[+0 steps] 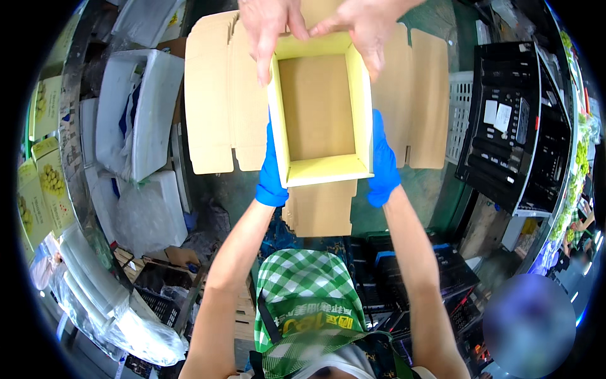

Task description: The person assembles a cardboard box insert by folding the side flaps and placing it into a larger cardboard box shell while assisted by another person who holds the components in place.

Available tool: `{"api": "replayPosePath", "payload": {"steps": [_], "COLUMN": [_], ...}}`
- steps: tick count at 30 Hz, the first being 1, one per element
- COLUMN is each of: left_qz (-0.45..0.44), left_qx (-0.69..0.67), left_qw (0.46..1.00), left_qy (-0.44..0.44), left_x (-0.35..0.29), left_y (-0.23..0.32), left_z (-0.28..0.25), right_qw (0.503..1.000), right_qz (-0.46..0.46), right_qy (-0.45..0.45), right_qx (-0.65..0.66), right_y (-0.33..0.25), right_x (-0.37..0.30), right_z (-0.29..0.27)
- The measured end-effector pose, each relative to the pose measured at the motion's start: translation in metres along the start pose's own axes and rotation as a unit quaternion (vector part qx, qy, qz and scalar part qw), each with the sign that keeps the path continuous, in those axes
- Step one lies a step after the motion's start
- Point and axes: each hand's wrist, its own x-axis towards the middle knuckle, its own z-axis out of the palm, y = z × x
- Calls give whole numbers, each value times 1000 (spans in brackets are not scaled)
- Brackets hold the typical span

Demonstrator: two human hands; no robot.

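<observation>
Between my hands is an open box point(329, 169) with pale yellow walls and a plain brown cardboard floor. My left hand point(272, 167), in a blue glove, holds its left side, and my right hand point(383, 163), gloved the same, holds the right side. Most of my fingers are hidden behind the walls. At the box's far end are another person's bare hands point(363, 31), one at each far corner, thumbs over the far rim. Below the box lies a flat, unfolded cardboard blank point(211, 95), its flaps reaching out left, right and toward me.
White foam boxes point(148, 114) stand at left, above a clear plastic bag point(145, 218). Printed cartons point(50, 183) are stacked at the far left. A black crate point(499, 126) stands at right beside a white slatted crate point(459, 117). Dark crates point(442, 271) sit nearer me.
</observation>
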Motion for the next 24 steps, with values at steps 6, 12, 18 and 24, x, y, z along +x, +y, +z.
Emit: {"api": "replayPosePath", "payload": {"steps": [6, 12, 18, 24], "left_qz": [-20, -58, 101, 35], "left_qx": [-1, -102, -83, 379], "left_qw": [999, 982, 979, 906], "left_qy": [-28, 145, 155, 188], "left_x": [4, -27, -59, -93], "left_y": [9, 7, 14, -1], "left_z": [-6, -30, -68, -43], "right_qw": [1000, 995, 994, 903], "right_qz": [18, 11, 36, -36], "right_qy": [16, 43, 74, 243], "right_qx": [17, 86, 68, -352], "right_y": [-6, 13, 65, 124], "right_x": [-7, -9, -45, -75], "right_z": [3, -20, -57, -23]}}
